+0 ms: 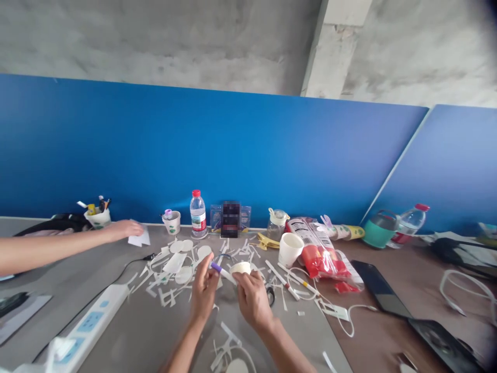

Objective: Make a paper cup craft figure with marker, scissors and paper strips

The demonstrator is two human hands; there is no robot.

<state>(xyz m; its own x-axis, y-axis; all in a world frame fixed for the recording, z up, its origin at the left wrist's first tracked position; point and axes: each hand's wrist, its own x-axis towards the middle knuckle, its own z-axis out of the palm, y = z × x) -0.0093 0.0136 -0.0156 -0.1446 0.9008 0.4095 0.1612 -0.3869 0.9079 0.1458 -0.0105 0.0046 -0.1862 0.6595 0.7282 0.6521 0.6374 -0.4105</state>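
Near the middle of the table, my left hand (204,285) has its thumb and fingers beside the purple end of a white marker (224,272); whether it grips the marker is hard to tell. My right hand (251,295) is closed at a small white paper cup piece (240,268), and the marker's other end runs to its fingertips. White paper strips and round discs (184,275) lie around both hands. Black-handled scissors (271,296) show partly beside my right hand. A white paper cup (291,249) stands beyond it on the right.
Another person's hand (126,230) holds white paper at the left. A power strip (93,324) lies front left. A water bottle (198,215), a cup with pens (171,223) and a glass jar (277,224) stand at the back. Red packages (316,248), phones and cables lie right.
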